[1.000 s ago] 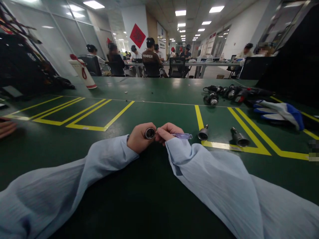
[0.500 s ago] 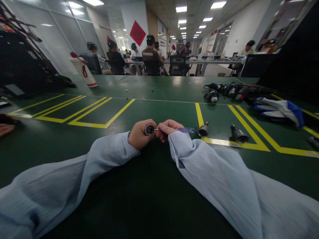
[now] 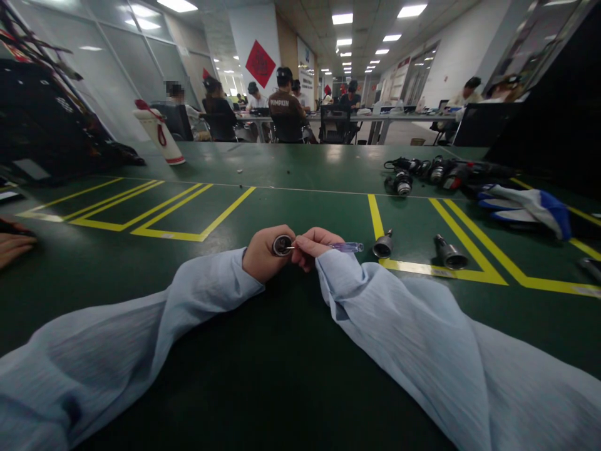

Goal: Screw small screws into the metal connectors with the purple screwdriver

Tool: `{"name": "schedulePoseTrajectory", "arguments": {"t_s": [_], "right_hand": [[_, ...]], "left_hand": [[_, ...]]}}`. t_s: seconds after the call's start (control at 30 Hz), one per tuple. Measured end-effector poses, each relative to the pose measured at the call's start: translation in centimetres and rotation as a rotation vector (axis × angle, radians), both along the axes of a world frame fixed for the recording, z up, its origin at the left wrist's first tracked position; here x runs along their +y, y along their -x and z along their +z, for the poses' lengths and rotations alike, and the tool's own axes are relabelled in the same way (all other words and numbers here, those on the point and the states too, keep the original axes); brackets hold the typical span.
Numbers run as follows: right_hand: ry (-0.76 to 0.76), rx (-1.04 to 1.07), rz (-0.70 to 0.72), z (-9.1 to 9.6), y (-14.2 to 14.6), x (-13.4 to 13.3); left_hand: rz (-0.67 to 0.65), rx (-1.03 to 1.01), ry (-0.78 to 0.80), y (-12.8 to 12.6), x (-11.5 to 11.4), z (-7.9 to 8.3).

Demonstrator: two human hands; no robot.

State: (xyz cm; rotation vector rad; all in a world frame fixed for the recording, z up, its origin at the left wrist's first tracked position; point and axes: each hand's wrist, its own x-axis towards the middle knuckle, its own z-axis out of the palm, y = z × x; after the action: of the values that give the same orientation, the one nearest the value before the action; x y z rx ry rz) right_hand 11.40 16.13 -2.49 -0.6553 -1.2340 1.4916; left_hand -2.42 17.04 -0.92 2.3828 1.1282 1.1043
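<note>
My left hand is wrapped round a round metal cup-shaped part, its dark open end facing me. Between the fingers of my right hand is a screwdriver with a clear purple handle. Its thin shaft points left, and the tip reaches the mouth of the metal part; how deep it goes I cannot tell. To the right, a similar metal part stands tilted on the green table, its stem pointing up. Another such metal part lies farther right within the yellow tape lines.
Blue and white gloves lie at the right, near a cluster of dark cylindrical parts with cables. A white bottle with a red strap stands at the back left. Another person's hand rests at the left edge.
The screwdriver and my right hand have shifted slightly left, bringing the tip farther over the metal part's mouth. The other person's hand at the left edge has moved a little.
</note>
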Motion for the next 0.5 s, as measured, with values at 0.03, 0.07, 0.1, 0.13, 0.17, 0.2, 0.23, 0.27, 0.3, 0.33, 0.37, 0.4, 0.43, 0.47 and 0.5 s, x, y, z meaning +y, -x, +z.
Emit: {"name": "schedulePoseTrajectory", "arguments": {"t_s": [0.03, 0.07, 0.1, 0.13, 0.17, 0.2, 0.23, 0.27, 0.3, 0.33, 0.37, 0.4, 0.43, 0.47, 0.5], "right_hand": [[-0.030, -0.023, -0.041, 0.02, 0.02, -0.15], [-0.067, -0.055, -0.087, 0.03, 0.06, -0.30], [-0.107, -0.093, -0.131, 0.02, 0.11, -0.43], [-0.140, -0.130, -0.164, -0.01, 0.16, -0.53], [-0.157, -0.161, -0.181, -0.04, 0.22, -0.57], [-0.156, -0.180, -0.181, -0.08, 0.25, -0.56], [-0.136, -0.181, -0.165, -0.12, 0.26, -0.49], [-0.103, -0.165, -0.134, -0.15, 0.25, -0.38], [-0.062, -0.134, -0.094, -0.18, 0.22, -0.24], [-0.023, -0.096, -0.053, -0.18, 0.17, -0.09], [0.008, -0.056, -0.015, -0.18, 0.11, 0.06], [0.034, -0.018, 0.017, -0.17, 0.06, 0.20], [0.053, 0.013, 0.040, -0.14, 0.01, 0.30], [0.066, 0.036, 0.054, -0.11, -0.03, 0.36], [0.074, 0.051, 0.061, -0.07, -0.07, 0.39]], "left_hand": [[0.008, 0.003, -0.004, 0.01, 0.03, -0.03], [0.018, 0.009, -0.008, 0.02, 0.07, -0.08], [0.028, 0.020, -0.011, 0.04, 0.11, -0.12], [0.038, 0.033, -0.014, 0.06, 0.15, -0.15], [0.042, 0.048, -0.017, 0.08, 0.19, -0.18], [0.041, 0.063, -0.021, 0.10, 0.21, -0.19], [0.034, 0.073, -0.026, 0.11, 0.21, -0.19], [0.024, 0.077, -0.031, 0.12, 0.19, -0.17], [0.014, 0.073, -0.032, 0.11, 0.15, -0.14], [0.004, 0.062, -0.027, 0.11, 0.09, -0.11], [-0.006, 0.046, -0.015, 0.09, 0.02, -0.07], [-0.017, 0.026, 0.003, 0.07, -0.04, -0.04], [-0.031, 0.004, 0.027, 0.04, -0.09, -0.02], [-0.048, -0.017, 0.053, 0.02, -0.11, -0.01], [-0.062, -0.037, 0.077, -0.01, -0.11, -0.01]]}}
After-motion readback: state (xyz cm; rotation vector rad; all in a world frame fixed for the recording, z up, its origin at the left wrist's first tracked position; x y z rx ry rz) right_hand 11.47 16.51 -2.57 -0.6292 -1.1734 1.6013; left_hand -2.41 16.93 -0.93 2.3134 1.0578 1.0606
